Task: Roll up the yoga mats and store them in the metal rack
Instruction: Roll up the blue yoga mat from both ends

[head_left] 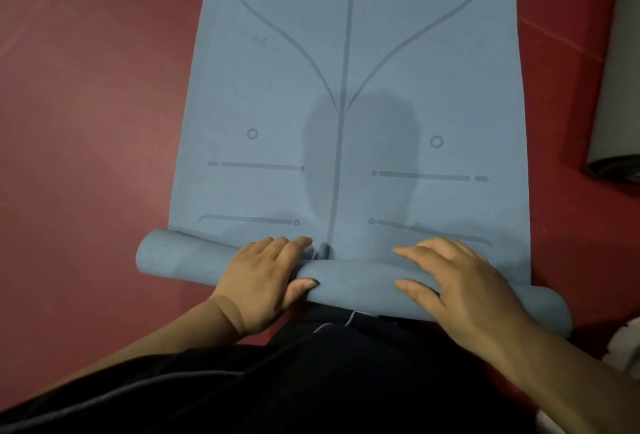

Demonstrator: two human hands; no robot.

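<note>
Head view, blue yoga mat [346, 70] flat on red floor [86, 122] ahead of the hands, near end rolled beneath them, left hand [263, 281] curled round the roll, right hand [460, 281] pressing it with spread fingers, hands apart, grey mat [616, 87] well right of the right hand.

A blue yoga mat [346, 70] is spread on a red floor [86, 122], its near end rolled. That end is gripped by the left hand [263, 281] and pressed by the flat right hand [464, 284]. A grey rolled mat [616, 87] is seen at the right edge.
</note>
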